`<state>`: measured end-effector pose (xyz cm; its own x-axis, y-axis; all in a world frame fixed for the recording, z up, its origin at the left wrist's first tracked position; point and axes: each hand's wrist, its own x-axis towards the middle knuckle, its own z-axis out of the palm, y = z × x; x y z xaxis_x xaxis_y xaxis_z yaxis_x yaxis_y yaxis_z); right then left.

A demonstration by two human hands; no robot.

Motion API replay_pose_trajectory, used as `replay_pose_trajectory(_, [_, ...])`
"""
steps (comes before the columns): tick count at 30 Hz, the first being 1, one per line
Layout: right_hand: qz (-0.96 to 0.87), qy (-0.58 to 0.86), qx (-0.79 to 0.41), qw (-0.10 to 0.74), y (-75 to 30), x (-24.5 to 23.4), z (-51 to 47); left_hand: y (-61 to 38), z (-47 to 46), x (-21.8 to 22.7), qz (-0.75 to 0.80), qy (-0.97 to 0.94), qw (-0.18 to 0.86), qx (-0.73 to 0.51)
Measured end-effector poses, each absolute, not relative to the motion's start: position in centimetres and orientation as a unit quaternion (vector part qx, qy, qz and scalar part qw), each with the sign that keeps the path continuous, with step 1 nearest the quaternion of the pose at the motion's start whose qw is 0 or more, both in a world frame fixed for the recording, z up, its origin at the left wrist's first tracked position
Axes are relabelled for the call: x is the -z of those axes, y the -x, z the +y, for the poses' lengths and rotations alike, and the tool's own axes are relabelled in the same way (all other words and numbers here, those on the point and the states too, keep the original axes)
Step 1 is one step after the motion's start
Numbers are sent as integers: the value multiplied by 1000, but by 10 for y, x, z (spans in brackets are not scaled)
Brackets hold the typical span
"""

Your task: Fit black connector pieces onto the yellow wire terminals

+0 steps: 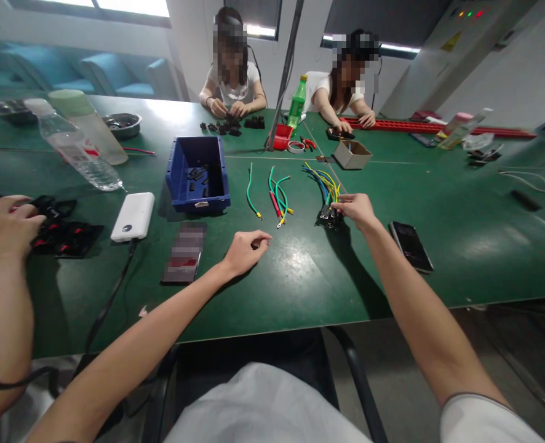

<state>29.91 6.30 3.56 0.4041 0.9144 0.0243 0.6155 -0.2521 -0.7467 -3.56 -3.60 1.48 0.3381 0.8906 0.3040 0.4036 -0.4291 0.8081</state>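
My right hand (356, 208) reaches forward over the green table (300, 277) and pinches at a bundle of blue, yellow and green wires (323, 181) that runs into a small black connector part (328, 218). My left hand (245, 249) rests on the table nearer me, its fingers curled loosely; I cannot make out anything inside them. Between the two hands lie loose green, red and yellow wires (277, 195), and one green wire (251, 191) lies apart to their left.
A blue bin (197, 173) with black parts, a white power bank (133, 215), a dark phone (411, 246) and a water bottle (74, 147) lie around. A co-worker's hand (5, 224) rests on black parts at left. Two people work across the table by a cardboard box (350, 154).
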Motion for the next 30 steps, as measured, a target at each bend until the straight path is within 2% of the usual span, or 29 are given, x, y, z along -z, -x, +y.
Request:
replay_pose_trajectory(6, [-566, 747, -61, 343, -290, -26, 57, 34, -36, -14, 452, -749, 287, -389])
replay_pose_trajectory(14, [-604, 727, -4, 325, -284, -22, 49, 32, -32, -13, 468, -745, 299, -369])
replay_pose_trajectory(19, [-615, 720, 37, 320, -288, -18, 51, 27, -27, -23, 458, -730, 300, -409])
replay_pose_trajectory(22, [-623, 684, 61, 375, -284, -24, 47, 19, -23, -50, 418, -716, 277, -486])
replay_pose_trajectory(25, [-644, 631, 47, 429, -269, -31, 40, 11, -15, -96, 336, -669, 229, -622])
replay_pose_trajectory(28, [-679, 591, 32, 434, -249, -30, 33, 11, -7, -145, 246, -588, 161, -753])
replay_pose_trajectory(30, [-706, 566, 26, 425, -236, -24, 29, 18, -6, -167, 209, -552, 145, -794])
